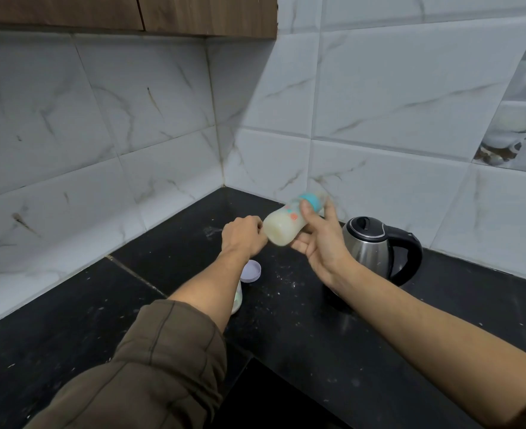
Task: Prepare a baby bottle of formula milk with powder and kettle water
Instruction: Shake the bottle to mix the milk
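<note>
A baby bottle [286, 223] full of pale milk, with a teal collar, lies tilted in the air above the black counter [301, 320]. My right hand [320, 243] grips it around the middle, with the base pointing left toward me. My left hand [244, 235] is closed in a fist just left of the bottle's base and touches it or nearly touches it. A steel kettle [376, 247] with a black handle and closed lid stands on the counter behind my right hand. The powder container [237, 300] is mostly hidden under my left forearm.
A pale round lid [251, 271] lies on the counter beside my left forearm. White powder specks are scattered over the counter. Tiled walls meet in a corner behind; a wooden cabinet [193, 13] hangs above at the left.
</note>
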